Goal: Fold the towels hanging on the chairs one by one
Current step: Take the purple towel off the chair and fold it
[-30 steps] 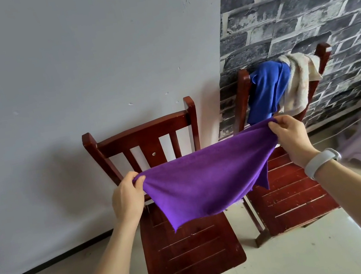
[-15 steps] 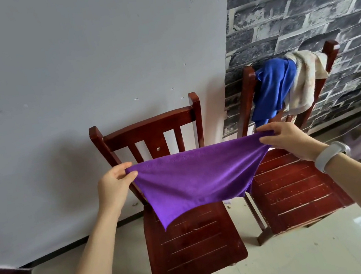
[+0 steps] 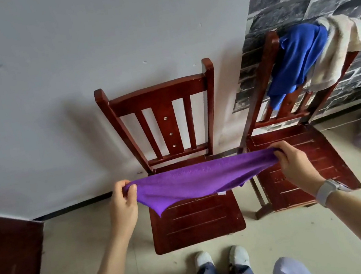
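I see the soft purple microfibre towel [image 3: 196, 182] stretched with its long axis from nine to three o'clock above the dark red wooden chair seat [image 3: 198, 222], my left hand [image 3: 123, 203] and right hand [image 3: 296, 165] each pinched closed on an end, equally near.

Bare forearms without sleeves, left hand [image 3: 123, 203] and right hand [image 3: 295, 165] ungloved, white smartwatch [image 3: 327, 190] with pale band on right wrist, white shoes [image 3: 221, 256] at lower centre, dark jeans, light grey garment at bottom edge
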